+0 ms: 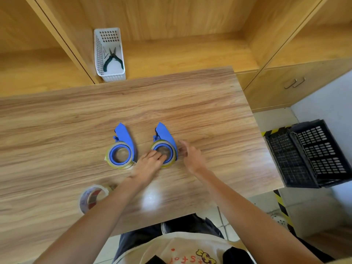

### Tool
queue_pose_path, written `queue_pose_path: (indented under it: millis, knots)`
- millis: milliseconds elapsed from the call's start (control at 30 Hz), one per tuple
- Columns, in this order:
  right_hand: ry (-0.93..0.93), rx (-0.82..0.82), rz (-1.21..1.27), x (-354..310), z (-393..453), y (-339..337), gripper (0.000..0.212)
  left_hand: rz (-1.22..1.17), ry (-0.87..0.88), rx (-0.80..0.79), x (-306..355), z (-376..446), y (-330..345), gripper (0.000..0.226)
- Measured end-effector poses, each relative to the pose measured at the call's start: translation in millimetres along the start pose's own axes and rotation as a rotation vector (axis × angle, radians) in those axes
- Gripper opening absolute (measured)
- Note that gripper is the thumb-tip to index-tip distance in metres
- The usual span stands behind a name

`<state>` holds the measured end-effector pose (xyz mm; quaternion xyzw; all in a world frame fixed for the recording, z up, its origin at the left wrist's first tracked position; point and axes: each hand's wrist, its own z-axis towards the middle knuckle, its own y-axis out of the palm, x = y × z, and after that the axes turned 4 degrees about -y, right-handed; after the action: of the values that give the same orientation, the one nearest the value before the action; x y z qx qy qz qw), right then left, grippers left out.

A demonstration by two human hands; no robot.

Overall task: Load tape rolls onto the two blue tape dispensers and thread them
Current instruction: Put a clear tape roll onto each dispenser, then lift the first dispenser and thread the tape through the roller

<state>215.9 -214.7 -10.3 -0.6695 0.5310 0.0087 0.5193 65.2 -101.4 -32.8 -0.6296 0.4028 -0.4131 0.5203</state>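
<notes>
Resting at the centre of the frame on the desk [190,103], the two blue tape dispensers are lying side by side, each already carrying a roll around its hub. The right dispenser [165,138] is the one under attention: its long axis is running from the roll end nearest the person up toward the cutter tip pointing at the top of the frame. The left hand [150,162] is lying across the lower left edge of that dispenser's tape roll [169,162], its fingers [162,156] extended flat and pressing on the roll and hub rather than closed around anything. The right hand [191,155] is hovering just beside the roll's right edge, loosely spread and empty; slight blur is making contact impossible to confirm. The left dispenser [123,136] with its own roll [119,155] is sitting clear of both hands, to the left. A spare tape roll [91,197] is lying at lower left, partly behind the left forearm. Judging from this layout, the threading is likely remaining for the right unit: the free end must travel away from the person, along the body toward the cutter, and the right hand is the nearer one for that pull.
</notes>
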Motion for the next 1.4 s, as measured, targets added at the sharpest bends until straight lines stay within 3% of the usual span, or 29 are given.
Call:
queue_pose_path:
  millis: [133,200,300,400,500,567,767,967,1100,1167,1400]
  knots:
    - [-0.152,0.182,0.067,-20.2,0.2,0.0,0.068,-0.147,-0.022,0.087,-14.1,-12.3,-6.1,0.060]
    - [-0.313,0.230,0.045,-36.6,7.3,9.5,0.062,-0.192,-0.124,0.193,-32.0,-22.4,-12.2,0.049]
    - [-0.463,0.170,-0.049,-69.5,19.3,31.3,0.051,-0.274,-0.379,0.240,-70.3,-38.3,-19.5,0.047]
    - [-0.469,0.016,-0.092,-101.3,25.7,52.1,0.040,-0.373,-0.636,0.119,-103.6,-45.8,-20.5,0.050]
    - [-0.326,-0.101,-0.120,-124.2,31.9,66.6,0.047,-0.420,-0.765,-0.104,-121.2,-44.2,-19.5,0.056]
    - [-0.237,-0.140,-0.155,-132.1,38.2,76.8,0.053,-0.396,-0.765,-0.170,-125.6,-43.1,-17.1,0.053]
    - [-0.101,-0.201,-0.256,-142.4,46.4,97.7,0.057,-0.426,-0.774,-0.107,-127.0,-41.8,-13.4,0.050]
    - [-0.019,-0.157,-0.080,-145.6,46.5,92.8,0.050,-0.596,-0.741,0.009,-118.7,-35.5,-25.9,0.042]
    - [-0.104,-0.080,0.264,-132.4,42.6,60.3,0.044,-1.082,-0.683,0.280,-118.4,-32.1,-61.7,0.036]
    - [-0.158,-0.017,0.432,-123.4,37.2,39.2,0.039,-1.353,-0.622,0.327,-119.8,-35.2,-80.4,0.042]
    - [-0.209,-0.084,0.878,-103.6,13.3,-6.3,0.039,-1.532,-0.307,-0.161,-107.5,-39.1,-110.0,0.085]
